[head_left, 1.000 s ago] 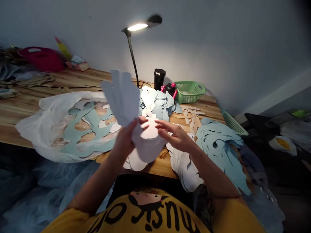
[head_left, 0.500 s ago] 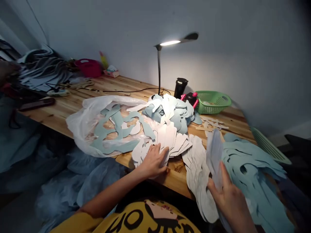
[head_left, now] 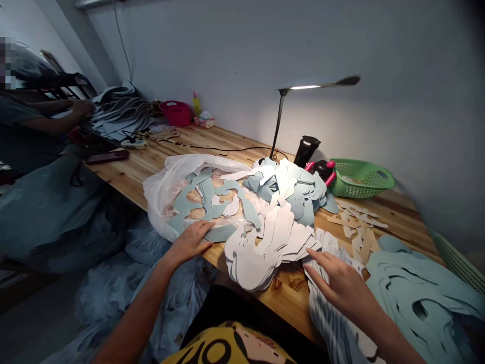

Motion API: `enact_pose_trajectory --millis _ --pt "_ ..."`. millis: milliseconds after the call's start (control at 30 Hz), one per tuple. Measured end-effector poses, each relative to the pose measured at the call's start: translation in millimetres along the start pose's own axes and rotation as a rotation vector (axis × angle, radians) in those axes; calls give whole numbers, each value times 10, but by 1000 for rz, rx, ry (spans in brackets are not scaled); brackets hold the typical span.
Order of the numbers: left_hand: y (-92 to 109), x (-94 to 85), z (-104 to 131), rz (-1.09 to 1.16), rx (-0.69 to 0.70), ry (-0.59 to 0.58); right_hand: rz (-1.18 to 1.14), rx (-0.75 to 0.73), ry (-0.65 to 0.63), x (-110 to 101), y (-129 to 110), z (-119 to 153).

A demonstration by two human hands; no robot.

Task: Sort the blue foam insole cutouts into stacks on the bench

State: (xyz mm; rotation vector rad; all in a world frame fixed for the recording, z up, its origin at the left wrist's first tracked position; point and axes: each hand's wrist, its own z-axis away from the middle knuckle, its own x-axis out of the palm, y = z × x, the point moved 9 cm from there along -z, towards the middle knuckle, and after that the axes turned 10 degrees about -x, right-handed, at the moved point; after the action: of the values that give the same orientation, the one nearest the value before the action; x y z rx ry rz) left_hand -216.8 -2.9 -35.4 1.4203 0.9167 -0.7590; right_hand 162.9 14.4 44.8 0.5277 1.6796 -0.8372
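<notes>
My left hand (head_left: 194,239) rests on a light blue cut piece (head_left: 221,233) at the front of a clear plastic bag (head_left: 153,192), its thumb apart from the fingers. More light blue cutouts (head_left: 206,194) lie in the bag. My right hand (head_left: 337,275) is open, thumb and forefinger spread, its fingertips at the right edge of a fanned pile of white pieces (head_left: 252,260). Beneath that hand a long stack of pale pieces (head_left: 326,313) hangs over the table's front edge. A large light blue stack (head_left: 413,283) sits at the right.
A lamp (head_left: 279,121), a black cup (head_left: 306,150) and a green basket (head_left: 359,178) stand at the back of the wooden table (head_left: 144,174). Beige scraps (head_left: 364,235) lie at the right. A pink basket (head_left: 176,113) stands farther left, near another person's arms (head_left: 60,114).
The view has shifted left. My left hand has moved from the white pile to the bag's front. My right hand has let go of the pale bundle and moved to the white pile's right edge.
</notes>
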Motion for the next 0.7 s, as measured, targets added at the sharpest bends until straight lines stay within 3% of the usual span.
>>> enact_pose_trajectory --millis 133,233,300,467,567,700 --pt "-127 -11 69 -47 56 -15 -82 -109 -41 222 -291 -1107" --pt "-91 -117 43 -84 65 30 -150 -1 -157 645 -375 -1824" --pt "-81 -240 6 -122 61 85 -164 52 -179 880 -414 -2146" --pt "97 -550 -78 -246 110 271 -284 143 -150 1149 -351 -2467" --pt "356 -639 -209 -301 145 360 -427 73 -86 1073 -392 -2530" --pt "640 -623 -580 -340 157 405 -624 -67 -35 946 -612 -2573"
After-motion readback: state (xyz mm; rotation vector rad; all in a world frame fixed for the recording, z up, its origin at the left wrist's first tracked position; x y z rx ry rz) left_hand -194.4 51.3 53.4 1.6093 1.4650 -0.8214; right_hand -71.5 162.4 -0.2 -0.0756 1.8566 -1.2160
